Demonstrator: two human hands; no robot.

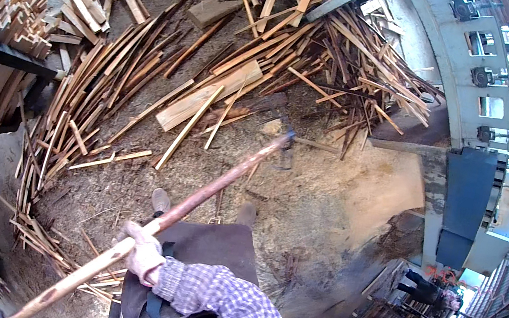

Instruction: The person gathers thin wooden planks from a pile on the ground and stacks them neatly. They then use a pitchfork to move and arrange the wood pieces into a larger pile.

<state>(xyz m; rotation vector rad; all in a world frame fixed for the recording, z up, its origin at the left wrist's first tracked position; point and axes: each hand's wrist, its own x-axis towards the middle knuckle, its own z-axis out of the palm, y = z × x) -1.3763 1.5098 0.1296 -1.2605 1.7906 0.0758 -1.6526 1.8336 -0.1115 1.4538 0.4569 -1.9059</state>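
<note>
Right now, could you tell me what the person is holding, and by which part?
A long wooden tool handle, gripped partway along its shaft by one gloved hand. Which hand cannot be told; the other is out of view.

Single head-worn fisheye view, looking steeply down from the wearer's standing height. The wearer's sleeve (212,290) and apron (205,252) enter near, at the lower edge. The sawdust floor (330,192) fills the centre; a scrap-wood pile (231,54) lies far. Straight edges bend toward the rim; no second view.
</note>
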